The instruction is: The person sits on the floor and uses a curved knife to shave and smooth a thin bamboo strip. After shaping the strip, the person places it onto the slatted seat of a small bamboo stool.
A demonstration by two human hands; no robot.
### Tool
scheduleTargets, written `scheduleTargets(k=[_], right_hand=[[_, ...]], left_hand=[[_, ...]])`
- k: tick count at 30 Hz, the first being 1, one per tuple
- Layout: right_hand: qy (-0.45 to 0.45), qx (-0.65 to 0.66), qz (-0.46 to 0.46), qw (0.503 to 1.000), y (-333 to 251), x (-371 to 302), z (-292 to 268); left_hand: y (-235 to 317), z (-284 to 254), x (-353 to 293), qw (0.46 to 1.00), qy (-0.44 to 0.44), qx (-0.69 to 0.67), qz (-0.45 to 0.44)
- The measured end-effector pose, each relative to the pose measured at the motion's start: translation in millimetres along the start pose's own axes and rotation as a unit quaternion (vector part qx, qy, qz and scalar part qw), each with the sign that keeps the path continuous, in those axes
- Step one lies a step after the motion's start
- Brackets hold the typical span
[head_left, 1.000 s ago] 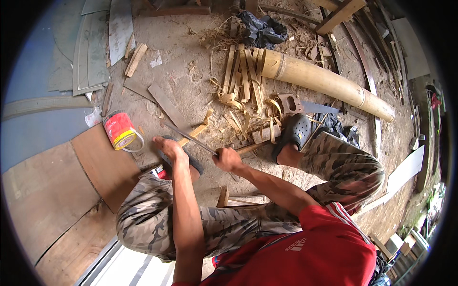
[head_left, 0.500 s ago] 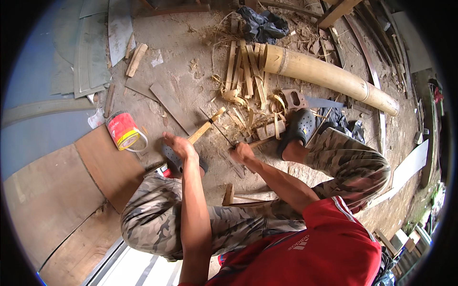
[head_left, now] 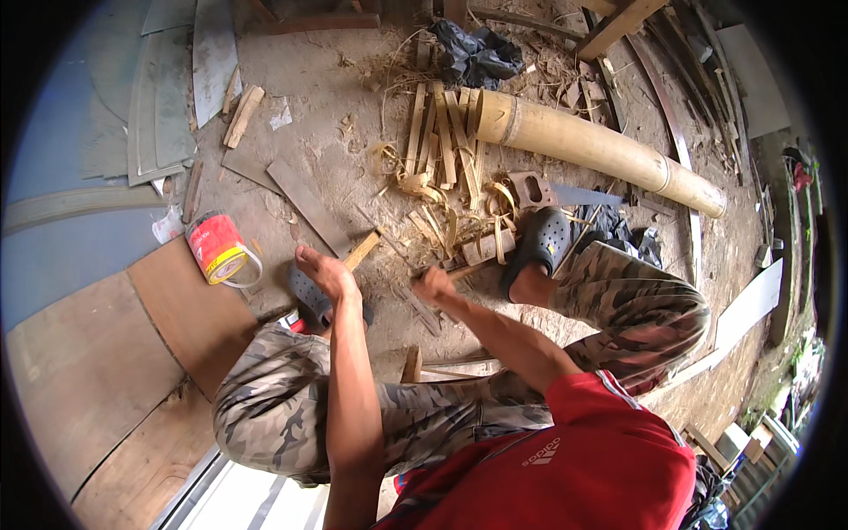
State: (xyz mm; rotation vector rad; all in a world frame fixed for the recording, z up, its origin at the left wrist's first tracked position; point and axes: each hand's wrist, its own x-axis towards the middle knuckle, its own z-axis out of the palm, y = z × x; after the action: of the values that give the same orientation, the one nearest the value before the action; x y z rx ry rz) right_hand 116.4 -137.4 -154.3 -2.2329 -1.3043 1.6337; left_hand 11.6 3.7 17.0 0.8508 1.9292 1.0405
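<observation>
On the dirt floor | left hand (head_left: 325, 272) closed on wood stick (head_left: 362, 251), pointing up-right | right hand (head_left: 435, 285) fisted on knife handle (head_left: 463, 272), just right.

Past the left hand (head_left: 325, 272) lies a red tin (head_left: 215, 248) with a yellow band and white rim. Beyond the right hand (head_left: 435, 287) a pale yellow-tan bamboo pole (head_left: 601, 150) crosses brown dirt floor (head_left: 336, 106), with straw-coloured bamboo strips (head_left: 446, 141) beside it. Below both hands, trousers (head_left: 291, 406) show grey-brown camouflage; the shirt (head_left: 565, 468) is red. A dark grey perforated clog (head_left: 541, 243) sits right of the right hand.
</observation>
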Motion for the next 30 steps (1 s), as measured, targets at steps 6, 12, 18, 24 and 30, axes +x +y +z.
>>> scheduleTargets(k=[6, 12, 18, 24, 30], right_hand=[[0.079, 0.132, -0.115, 0.981, -83.7, -70.2, -40.8], [0.048, 0.094, -0.032, 0.994, -51.7, -32.4, -36.0], [0.093, 0.107, -0.135, 0.981, -58.0, -66.6, -48.8], [0.018, 0.061, -0.073, 0.995, -52.2, -57.5, -70.6], [-0.027, 0.089, 0.022, 0.995, -32.4, -33.2, -58.5]], left_hand=[[18.0, -11.4, -28.7, 0.998, -0.036, 0.024, -0.049], [-8.2, -5.8, -33.4, 1.000, -0.021, 0.008, 0.017], [-21.2, -1.9, -44.6, 0.996, -0.021, 0.059, 0.062], [-16.3, 4.5, -62.3, 0.997, -0.004, 0.039, 0.067], [-24.2, 6.8, -42.9, 1.000, -0.017, -0.002, -0.009]])
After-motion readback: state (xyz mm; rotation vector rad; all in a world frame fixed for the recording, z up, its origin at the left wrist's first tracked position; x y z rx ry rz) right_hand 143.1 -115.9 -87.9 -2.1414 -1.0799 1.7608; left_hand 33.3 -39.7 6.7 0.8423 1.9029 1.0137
